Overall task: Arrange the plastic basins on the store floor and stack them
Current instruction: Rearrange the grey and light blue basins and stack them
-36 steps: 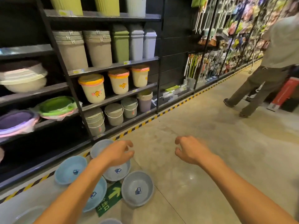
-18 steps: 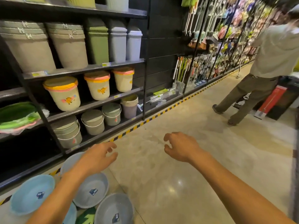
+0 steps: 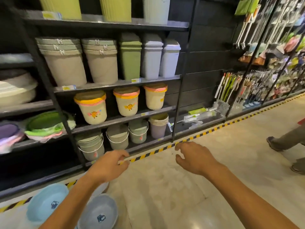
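The left hand [image 3: 108, 166] and the right hand [image 3: 193, 158] reach out over the shiny floor [image 3: 165, 192]. Both hands are empty, with fingers loose and a little bent. The basins lie low on the floor by the black shelf [image 3: 123, 119]: a light blue basin [image 3: 46, 202] and a grey-blue basin [image 3: 99, 212] near it. They are round, smooth plastic, open side up, with a small dark sticker inside. I think nothing is stacked yet. Next the hands should go down, take one rim, and set that basin inside the other
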Demonstrator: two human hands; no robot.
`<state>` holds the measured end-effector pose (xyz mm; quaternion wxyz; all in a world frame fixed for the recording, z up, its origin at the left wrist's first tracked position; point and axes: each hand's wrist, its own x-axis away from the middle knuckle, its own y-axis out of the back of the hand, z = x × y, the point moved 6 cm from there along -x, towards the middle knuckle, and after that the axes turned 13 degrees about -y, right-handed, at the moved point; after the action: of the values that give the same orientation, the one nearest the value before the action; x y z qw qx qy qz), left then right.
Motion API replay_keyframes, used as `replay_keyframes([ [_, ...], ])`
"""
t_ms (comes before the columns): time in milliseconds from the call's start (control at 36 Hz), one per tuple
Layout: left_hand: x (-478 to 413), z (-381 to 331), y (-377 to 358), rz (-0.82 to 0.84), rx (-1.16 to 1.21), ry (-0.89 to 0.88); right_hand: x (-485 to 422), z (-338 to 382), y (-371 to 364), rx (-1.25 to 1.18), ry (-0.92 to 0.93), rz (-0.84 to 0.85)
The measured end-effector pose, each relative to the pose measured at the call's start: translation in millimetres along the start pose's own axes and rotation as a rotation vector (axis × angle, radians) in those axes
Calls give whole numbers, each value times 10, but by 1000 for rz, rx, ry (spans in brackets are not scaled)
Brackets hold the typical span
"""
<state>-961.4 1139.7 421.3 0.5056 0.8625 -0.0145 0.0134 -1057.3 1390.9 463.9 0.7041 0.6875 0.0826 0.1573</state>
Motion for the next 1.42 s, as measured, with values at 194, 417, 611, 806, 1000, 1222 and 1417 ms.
replay_keyframes([
  [194, -592, -51, -34, -111, 13, 204, -1046, -66, 158, 38, 217, -31],
  [417, -690, 137, 65, -233, 45, 476, -1966, 352, 211, 32, 478, 58],
  [611, -624, 597, 288, -353, 38, 674, -2509, 1179, 121, 71, 714, 54],
  [806, -564, 1265, 519, -453, 33, 805, -2972, 2250, 18, 85, 888, 39],
  [1000, -339, 1846, 779, -519, 38, 945, -3065, 3283, 38, 139, 1104, 3],
  [1222, 106, 2123, 763, -612, 27, 1173, -3013, 4271, -180, 170, 1348, 74],
  [1417, 290, 2139, 600, -728, 48, 1392, -2905, 4962, -470, 205, 1600, 87],
])
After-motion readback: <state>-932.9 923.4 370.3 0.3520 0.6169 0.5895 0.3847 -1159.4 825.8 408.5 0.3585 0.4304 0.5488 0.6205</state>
